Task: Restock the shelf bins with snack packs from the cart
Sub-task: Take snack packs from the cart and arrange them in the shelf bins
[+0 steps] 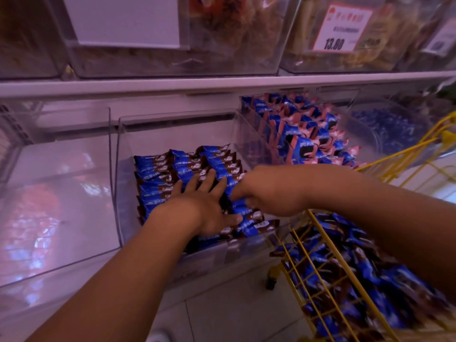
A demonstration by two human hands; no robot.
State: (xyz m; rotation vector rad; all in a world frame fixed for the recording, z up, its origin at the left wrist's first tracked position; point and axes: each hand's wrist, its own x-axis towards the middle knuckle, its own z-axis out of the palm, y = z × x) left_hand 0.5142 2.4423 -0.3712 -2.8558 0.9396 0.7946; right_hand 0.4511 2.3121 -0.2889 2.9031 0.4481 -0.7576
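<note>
I see 2 white shelf boards. On the lower shelf [74, 287] sit clear plastic bins side by side: an empty-looking one at left [56, 193], the middle bin [172, 134] holding rows of blue and brown snack packs [158, 176], and a right bin [249, 134] heaped with blue and pink packs [303, 134]. The upper shelf [222, 83] carries more clear bins [172, 62]; one bears a price tag [341, 28] reading 13.80. On the tiled floor [234, 314] stands a yellow wire cart [328, 245]

Head view, looking down, close over bin [172, 134]
</note>
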